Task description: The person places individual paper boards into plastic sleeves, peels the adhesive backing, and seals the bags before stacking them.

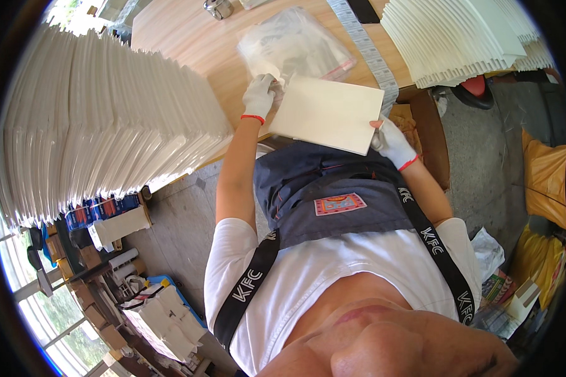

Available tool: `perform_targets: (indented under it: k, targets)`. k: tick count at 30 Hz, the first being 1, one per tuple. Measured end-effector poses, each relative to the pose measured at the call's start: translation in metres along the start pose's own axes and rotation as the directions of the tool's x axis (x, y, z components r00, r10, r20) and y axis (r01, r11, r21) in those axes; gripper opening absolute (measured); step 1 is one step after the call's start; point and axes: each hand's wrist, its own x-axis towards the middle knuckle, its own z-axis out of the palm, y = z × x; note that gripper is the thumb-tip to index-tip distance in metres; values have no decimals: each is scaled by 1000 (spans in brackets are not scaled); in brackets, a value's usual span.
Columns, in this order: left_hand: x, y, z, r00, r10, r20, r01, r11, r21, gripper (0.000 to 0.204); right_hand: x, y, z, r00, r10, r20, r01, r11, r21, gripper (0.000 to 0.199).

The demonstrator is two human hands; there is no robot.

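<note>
My right hand (pixel 393 143), in a white glove with a red cuff, grips the right edge of a flat cream-coloured rectangular board (pixel 330 113), its bare thumb tip on top. The board is held level over the table's near edge. My left hand (pixel 259 97), gloved the same way, is closed with its fingertips pinching the near left edge of a clear plastic bag (pixel 277 88). That bag lies by the stack of clear plastic bags (pixel 295 44) on the wooden table, just beyond the board. The board hides part of the bags' near side.
A tall stack of white wrapped boards (pixel 107 119) fills the left of the table (pixel 182 31). More white boards (pixel 453 38) stand at the right. A strip of printed labels (pixel 368 53) runs down the table near a metal cup (pixel 218 9). An open cardboard box (pixel 431 125) sits below right.
</note>
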Motion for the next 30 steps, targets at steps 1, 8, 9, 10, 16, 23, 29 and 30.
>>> perform_targets:
  k: [1,8,9,10,16,23,29,30]
  targets:
    - [-5,-4,1,999,-5,-52,6,1000,15,23,-4,2,-6,989,9,150,-10,1000,5,39]
    - [-10,20,-23,976,-169,-140,122,948,-294,21,-2,22,16,985,-133,-108,145,982,123,30]
    - [-13,24,-26,984,-124,-129,80,949,-305,21,-3,21,19,985,-131,-114,146,980,132,29]
    - [-18,30,-30,990,-78,-120,37,948,-316,21,-4,23,18,984,-135,-113,151,978,142,29]
    - [-60,80,11,887,-247,-389,-60,775,-630,48,-19,30,27,979,-174,-106,187,974,130,28]
    - [-68,117,50,718,-616,324,286,-163,-944,17,-28,27,27,981,-193,18,193,981,11,36]
    - [-147,121,105,816,-409,409,346,-222,-912,20,-20,42,36,988,-11,-152,-2,997,-82,31]
    - [-153,122,96,788,-325,524,436,-306,-846,21,-10,48,32,982,20,-187,-36,996,-82,31]
